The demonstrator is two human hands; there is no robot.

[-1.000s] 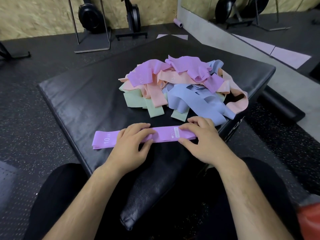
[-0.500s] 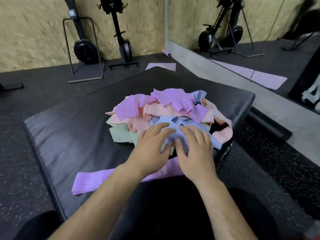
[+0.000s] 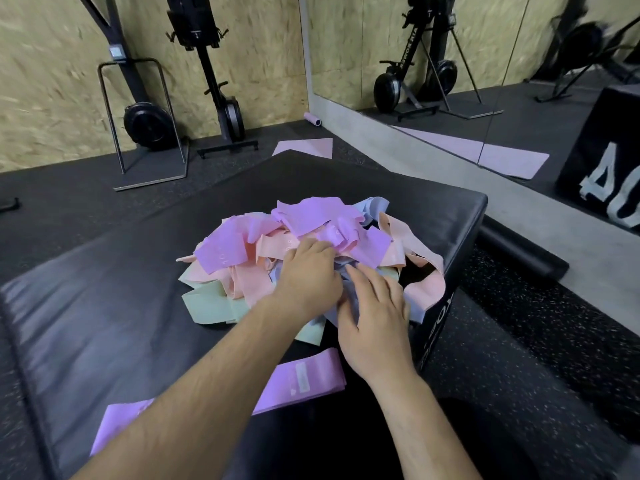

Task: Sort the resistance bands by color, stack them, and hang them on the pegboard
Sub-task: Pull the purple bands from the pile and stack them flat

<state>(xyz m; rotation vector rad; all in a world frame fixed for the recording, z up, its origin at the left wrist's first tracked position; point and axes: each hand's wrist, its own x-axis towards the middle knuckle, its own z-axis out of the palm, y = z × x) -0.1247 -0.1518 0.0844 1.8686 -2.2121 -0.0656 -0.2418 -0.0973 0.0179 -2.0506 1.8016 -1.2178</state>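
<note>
Purple band (image 3: 301, 377): flat, nearest us.
Left hand (image 3: 308, 277): fingertips in pile (image 3: 242, 271); we can't tell its grip.
Right hand (image 3: 375, 310): fingers straight, resting on pile.

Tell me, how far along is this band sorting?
Barely started. Done: one purple band lies flat near the front edge of the padded box. In hand: the left grip and right grip dig into the mixed pile, the right lying flat on blue bands. Left: purple, pink, green and blue bands lie tangled; no stacks, no pegboard in view.
</note>
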